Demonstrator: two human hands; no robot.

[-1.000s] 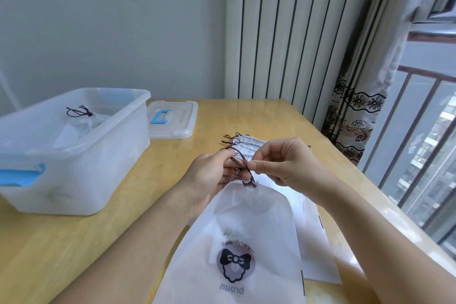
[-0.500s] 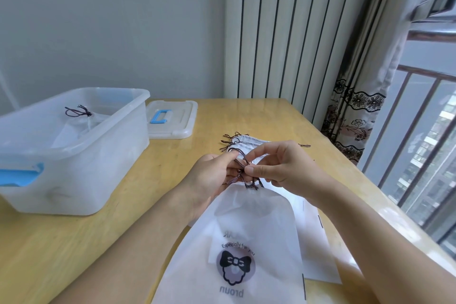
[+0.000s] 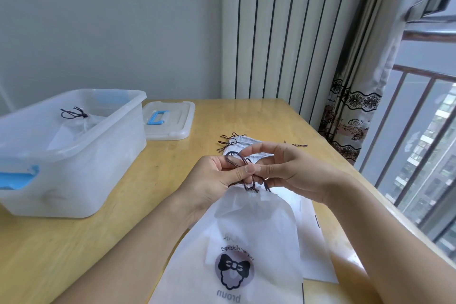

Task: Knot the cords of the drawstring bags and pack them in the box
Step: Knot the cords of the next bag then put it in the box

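Note:
A white drawstring bag (image 3: 249, 237) with a bow logo lies in front of me, its gathered neck lifted off the table. My left hand (image 3: 212, 180) pinches the bag's dark cords (image 3: 237, 158), which loop over its fingers. My right hand (image 3: 291, 170) meets it fingertip to fingertip and grips the same cords by the neck. More white bags (image 3: 246, 143) with dark cords lie flat just beyond my hands. The translucent plastic box (image 3: 74, 150) stands at the left, and one knotted bag (image 3: 74, 121) rests inside it.
The box's lid (image 3: 170, 119) with a blue handle lies flat behind the box. The wooden table (image 3: 74, 242) ends at the right beside a curtain (image 3: 350, 116) and a window railing. A striped radiator panel stands behind the table.
The cord loop has been drawn up over my left fingers. My right hand has shifted slightly down and left, closing in on the left fingertips.

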